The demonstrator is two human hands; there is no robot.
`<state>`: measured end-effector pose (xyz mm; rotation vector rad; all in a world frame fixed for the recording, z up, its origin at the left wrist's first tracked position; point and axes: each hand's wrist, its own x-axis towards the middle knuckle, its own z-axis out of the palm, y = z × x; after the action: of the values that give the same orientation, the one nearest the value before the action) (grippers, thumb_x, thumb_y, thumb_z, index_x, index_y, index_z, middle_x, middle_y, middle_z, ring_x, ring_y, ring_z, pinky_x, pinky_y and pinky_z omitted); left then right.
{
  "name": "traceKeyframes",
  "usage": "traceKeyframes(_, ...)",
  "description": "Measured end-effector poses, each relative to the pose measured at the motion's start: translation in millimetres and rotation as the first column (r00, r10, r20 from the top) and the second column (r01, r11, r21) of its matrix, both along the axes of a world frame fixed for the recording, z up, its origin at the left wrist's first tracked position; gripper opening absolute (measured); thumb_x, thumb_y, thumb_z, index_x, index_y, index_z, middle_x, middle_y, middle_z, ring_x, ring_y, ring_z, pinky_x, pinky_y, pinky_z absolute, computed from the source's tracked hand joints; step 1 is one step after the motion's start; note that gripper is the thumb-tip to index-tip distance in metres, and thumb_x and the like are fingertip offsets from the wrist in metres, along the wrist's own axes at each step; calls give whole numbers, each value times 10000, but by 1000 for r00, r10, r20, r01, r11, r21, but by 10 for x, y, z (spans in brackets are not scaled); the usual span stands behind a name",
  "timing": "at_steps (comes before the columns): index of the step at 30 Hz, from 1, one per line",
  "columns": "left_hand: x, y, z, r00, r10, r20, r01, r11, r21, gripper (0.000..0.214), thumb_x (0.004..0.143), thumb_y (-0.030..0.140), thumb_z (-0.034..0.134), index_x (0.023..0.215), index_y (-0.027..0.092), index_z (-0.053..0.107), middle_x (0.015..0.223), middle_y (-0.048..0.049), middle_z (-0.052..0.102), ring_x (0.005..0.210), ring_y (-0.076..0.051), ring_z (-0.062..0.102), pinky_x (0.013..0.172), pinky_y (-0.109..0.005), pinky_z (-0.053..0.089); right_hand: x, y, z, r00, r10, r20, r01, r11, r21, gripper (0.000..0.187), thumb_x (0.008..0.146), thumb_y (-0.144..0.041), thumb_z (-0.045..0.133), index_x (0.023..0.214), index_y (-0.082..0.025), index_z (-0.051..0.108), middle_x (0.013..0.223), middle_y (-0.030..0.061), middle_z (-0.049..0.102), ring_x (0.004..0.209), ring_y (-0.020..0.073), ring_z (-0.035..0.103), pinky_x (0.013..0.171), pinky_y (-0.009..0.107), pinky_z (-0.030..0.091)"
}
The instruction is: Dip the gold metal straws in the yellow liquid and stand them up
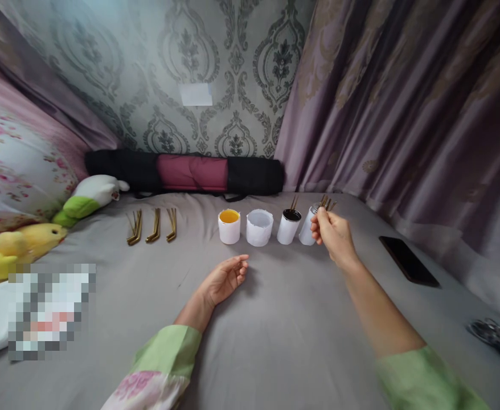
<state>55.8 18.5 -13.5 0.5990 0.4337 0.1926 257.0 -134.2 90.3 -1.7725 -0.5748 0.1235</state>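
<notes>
Four white-wrapped cups stand in a row on the grey sheet. From the left come a cup with a yellow inside, a wider white cup, and a dark-mouthed cup with thin brass-coloured rods poking out. The rightmost cup leans slightly and has several brass-coloured rods at its top. My right hand is closed at that cup's rim, in front of it; what the fingers hold is hidden. My left hand lies on the sheet in front of the cups, holding nothing, index finger stretched, other fingers loosely curled.
Three bunches of L-shaped brass-coloured rods lie left of the cups. A black and maroon roll bag lies along the wall. A phone and a dark metallic object are at right; plush toys at left.
</notes>
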Motion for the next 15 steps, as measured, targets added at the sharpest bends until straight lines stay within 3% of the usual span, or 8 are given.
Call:
traceKeyframes(7, -5, 11, -21, 1000, -8, 16, 8, 1000, 2, 177, 786, 161, 536, 942, 93, 584, 761, -55, 570, 599, -62, 516, 559, -177, 445, -201, 31, -190, 992, 59, -112, -59, 998, -1, 443, 744, -594, 410, 683, -169, 515, 546, -3, 526, 396, 70, 472, 326, 165, 325)
traceKeyframes(15, -4, 5, -30, 1000, -2, 26, 2, 1000, 1, 170, 775, 169, 553, 923, 96, 590, 768, -53, 566, 604, -62, 513, 541, -171, 432, -507, 250, -699, 965, 172, -199, -195, 975, -103, 435, 766, -570, 350, 666, -178, 511, 520, -15, 514, 379, 78, 470, 319, 169, 315)
